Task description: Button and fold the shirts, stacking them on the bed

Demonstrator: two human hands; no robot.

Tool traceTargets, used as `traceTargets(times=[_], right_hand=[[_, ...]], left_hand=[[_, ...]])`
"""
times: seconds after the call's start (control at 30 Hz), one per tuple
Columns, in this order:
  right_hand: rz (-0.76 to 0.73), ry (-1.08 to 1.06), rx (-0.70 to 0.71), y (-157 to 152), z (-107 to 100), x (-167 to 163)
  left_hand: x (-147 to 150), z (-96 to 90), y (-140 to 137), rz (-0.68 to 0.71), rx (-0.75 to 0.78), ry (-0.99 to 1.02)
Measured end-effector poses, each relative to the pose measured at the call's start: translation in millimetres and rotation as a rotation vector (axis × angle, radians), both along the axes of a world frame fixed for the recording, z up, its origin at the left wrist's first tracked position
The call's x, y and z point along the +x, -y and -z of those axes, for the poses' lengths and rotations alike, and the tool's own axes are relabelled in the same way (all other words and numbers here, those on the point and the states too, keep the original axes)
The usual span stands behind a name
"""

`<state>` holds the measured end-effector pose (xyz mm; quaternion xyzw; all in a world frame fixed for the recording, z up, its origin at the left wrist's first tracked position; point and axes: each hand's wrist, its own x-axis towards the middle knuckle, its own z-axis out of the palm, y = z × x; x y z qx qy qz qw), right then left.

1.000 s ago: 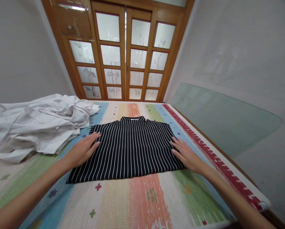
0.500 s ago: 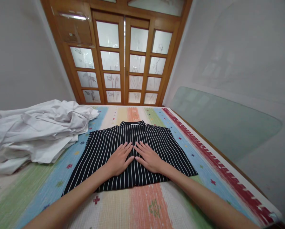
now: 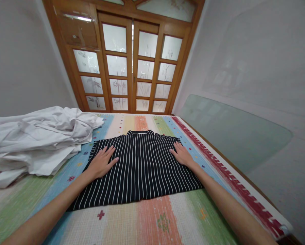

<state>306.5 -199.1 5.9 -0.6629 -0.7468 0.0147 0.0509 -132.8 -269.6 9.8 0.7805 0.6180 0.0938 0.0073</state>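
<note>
A black shirt with white stripes (image 3: pixel 142 166) lies folded and flat in front of me, its collar at the far side and a straight edge towards me. My left hand (image 3: pixel 101 162) rests open on the shirt's left part, palm down with the fingers spread. On the shirt's right edge lies my right hand (image 3: pixel 181 153), also flat and open. Neither hand grips the cloth. Under the shirt is a multicoloured striped cloth (image 3: pixel 124 221) with small cross and flower motifs.
A crumpled heap of white fabric (image 3: pixel 40 139) sits at the left, close to the shirt. Beyond the far edge stand wooden doors with glass panes (image 3: pixel 116 64). Along the right runs a wall (image 3: pixel 256 68) with a pale green panel (image 3: pixel 234 132).
My hands have slid apart from the shirt's middle, the left one to the left and the right one to the right edge. The shirt stays in place.
</note>
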Motion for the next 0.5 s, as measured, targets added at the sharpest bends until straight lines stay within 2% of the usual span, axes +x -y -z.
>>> traceTargets(times=[0.1, 0.2, 0.27, 0.37, 0.5], right_hand=[[0.068, 0.049, 0.032, -3.1, -2.9, -6.1], [0.050, 0.046, 0.118, -6.2, -10.7, -30.4], [-0.028, -0.007, 0.155, -7.2, -17.4, -56.0], [-0.191, -0.130, 0.109, -4.4, -25.5, -102.2], [-0.417, -0.234, 0.108, 4.3, -25.7, -152.1]], left_hand=[[-7.4, -4.9, -5.5, -0.087, -0.005, -0.035], [6.5, -14.0, -14.2, -0.159, -0.001, -0.071], [26.6, -21.0, -22.0, -0.167, 0.014, -0.061], [65.0, -27.7, -34.5, -0.118, 0.071, -0.007], [105.4, -21.5, -46.9, -0.018, 0.112, 0.044]])
